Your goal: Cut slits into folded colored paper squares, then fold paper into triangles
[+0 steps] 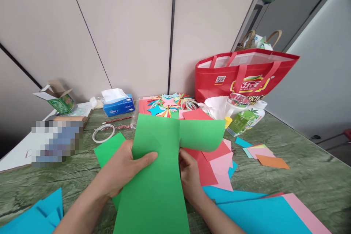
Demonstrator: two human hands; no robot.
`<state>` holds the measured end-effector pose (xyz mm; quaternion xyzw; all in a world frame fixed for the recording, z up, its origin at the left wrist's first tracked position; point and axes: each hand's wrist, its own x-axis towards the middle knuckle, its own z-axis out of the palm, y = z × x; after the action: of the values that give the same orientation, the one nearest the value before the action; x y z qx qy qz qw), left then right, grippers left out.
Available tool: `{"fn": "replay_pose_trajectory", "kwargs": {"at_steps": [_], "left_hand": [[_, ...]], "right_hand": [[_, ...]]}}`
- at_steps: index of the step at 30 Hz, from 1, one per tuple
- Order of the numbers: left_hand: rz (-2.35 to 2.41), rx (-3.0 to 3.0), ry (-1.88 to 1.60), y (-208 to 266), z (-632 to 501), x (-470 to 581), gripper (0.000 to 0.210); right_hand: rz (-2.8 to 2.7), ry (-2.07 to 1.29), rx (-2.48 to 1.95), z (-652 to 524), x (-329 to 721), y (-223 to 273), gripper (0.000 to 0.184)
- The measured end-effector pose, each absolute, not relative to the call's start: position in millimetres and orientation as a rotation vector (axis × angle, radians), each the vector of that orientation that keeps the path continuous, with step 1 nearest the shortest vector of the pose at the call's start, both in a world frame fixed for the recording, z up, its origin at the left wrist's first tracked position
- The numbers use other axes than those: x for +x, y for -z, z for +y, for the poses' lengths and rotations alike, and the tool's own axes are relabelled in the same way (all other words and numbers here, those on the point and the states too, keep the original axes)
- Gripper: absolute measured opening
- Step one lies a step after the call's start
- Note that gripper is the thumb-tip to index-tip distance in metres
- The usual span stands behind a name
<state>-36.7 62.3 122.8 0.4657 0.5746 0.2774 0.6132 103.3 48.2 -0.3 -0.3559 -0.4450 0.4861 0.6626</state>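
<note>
A large sheet of green paper (156,190) is held up in front of me. My left hand (128,168) grips its left edge, thumb on top and the other fingers behind. From the sheet's upper right a partly separated flap (201,133) bends out and curls to the right. At the split between flap and sheet, my right hand (189,173) is closed with its fingers curled. What it holds is hidden behind the paper's edge. Another green paper piece (109,150) lies beneath my left forearm.
Blue sheets (263,212) lie at front right, blue pieces (35,215) at front left. Red and pink papers (211,168) lie beyond my right hand. A tape roll (103,134), tissue box (118,106), folded paper stars (167,105), milk carton (241,121) and red bag (214,84) stand farther back.
</note>
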Motion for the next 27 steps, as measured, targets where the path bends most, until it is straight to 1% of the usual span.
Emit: {"fn": "replay_pose_trajectory", "kwargs": {"at_steps": [7,11,22,27], "left_hand": [[1.341,1.076,-0.644,-123.6,61.8,-36.4,0.031],[1.392,1.068,-0.71,-123.4,58.8,-32.5,0.028],[1.389,1.075,-0.732,-123.5,57.9,-31.4,0.026],[1.354,1.059,-0.689,-123.7,59.3,-34.7,0.03]], "right_hand": [[-1.003,-1.112,-0.787,47.4,102.5,0.8,0.028],[-0.989,-1.125,-0.795,46.1,101.6,-3.1,0.024],[-0.995,-1.136,-0.83,44.6,100.6,-7.1,0.016],[-0.987,-1.134,-0.832,44.3,101.0,-9.5,0.014]]}}
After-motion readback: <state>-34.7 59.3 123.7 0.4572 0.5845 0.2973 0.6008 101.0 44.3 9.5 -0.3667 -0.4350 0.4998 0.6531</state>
